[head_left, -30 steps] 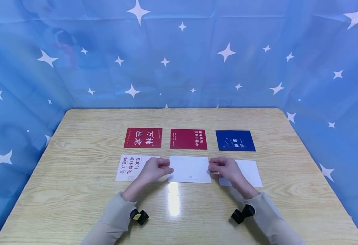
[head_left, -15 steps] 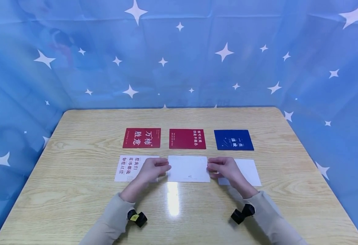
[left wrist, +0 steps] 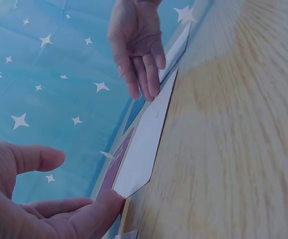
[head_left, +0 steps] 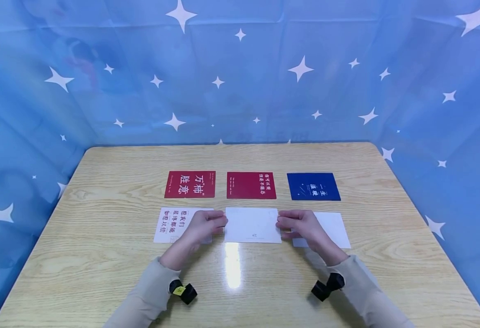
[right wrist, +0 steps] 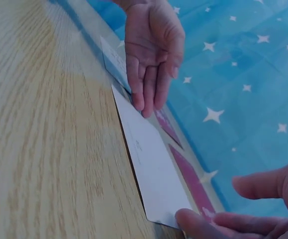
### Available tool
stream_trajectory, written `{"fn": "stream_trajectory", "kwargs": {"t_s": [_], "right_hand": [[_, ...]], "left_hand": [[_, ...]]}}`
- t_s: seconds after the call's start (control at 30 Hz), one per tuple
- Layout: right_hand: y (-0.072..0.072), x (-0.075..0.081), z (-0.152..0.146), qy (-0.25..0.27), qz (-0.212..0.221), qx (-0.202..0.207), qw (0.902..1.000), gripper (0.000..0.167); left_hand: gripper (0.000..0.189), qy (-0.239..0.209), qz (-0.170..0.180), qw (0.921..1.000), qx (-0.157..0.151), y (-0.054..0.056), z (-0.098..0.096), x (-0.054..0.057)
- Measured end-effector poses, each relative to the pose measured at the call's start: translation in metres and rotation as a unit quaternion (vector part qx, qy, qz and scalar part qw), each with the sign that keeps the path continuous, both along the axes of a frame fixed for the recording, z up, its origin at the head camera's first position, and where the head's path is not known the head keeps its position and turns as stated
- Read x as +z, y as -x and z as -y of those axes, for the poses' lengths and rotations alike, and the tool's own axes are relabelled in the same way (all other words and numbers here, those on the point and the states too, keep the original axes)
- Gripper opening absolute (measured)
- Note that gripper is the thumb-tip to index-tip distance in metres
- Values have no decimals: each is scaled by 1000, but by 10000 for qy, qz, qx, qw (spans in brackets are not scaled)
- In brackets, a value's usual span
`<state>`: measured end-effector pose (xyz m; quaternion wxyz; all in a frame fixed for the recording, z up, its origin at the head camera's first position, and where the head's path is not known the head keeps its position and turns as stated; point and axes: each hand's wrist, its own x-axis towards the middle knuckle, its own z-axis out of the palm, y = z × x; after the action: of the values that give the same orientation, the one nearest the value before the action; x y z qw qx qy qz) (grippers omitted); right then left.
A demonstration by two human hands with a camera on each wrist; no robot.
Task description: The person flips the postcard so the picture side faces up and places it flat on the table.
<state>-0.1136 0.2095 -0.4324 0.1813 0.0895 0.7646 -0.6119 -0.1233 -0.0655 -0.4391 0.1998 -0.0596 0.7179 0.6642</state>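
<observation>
A white card (head_left: pixel 253 225) with small print lies at the middle of the front row on the table. My left hand (head_left: pixel 203 226) is at its left short edge, a fingertip touching the corner in the left wrist view, thumb raised apart from the fingers. At the opposite short edge is my right hand (head_left: pixel 304 226); the right wrist view has its fingertip (right wrist: pixel 188 219) against the card (right wrist: pixel 151 164) and its thumb lifted away. The left hand partly covers a white card with dark lettering (head_left: pixel 172 225). Behind the right hand lies a plain white card (head_left: pixel 333 230), partly hidden.
Along the back row lie a red card with large white characters (head_left: pixel 190 184), a second red card (head_left: pixel 245 186) and a blue card (head_left: pixel 313 187). They rest on a wooden table (head_left: pixel 112 273). A blue curtain with white stars (head_left: pixel 240 68) hangs behind it.
The left thumb has drawn back slightly from over the middle card's left edge. Otherwise both hands stay at its two ends, and the head view has shifted a little.
</observation>
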Motion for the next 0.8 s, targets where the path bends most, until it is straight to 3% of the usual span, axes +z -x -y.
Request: {"fn": "stream_trajectory", "kwargs": {"t_s": [0.33, 0.8], "right_hand": [[1, 0, -3, 264, 206, -79, 9994, 42], [0, -1, -1, 136, 108, -107, 9998, 41]], "left_hand": [[38, -318, 226, 9992, 119, 2, 0, -2], [42, -375, 338, 9985, 190, 4, -2, -5]]}}
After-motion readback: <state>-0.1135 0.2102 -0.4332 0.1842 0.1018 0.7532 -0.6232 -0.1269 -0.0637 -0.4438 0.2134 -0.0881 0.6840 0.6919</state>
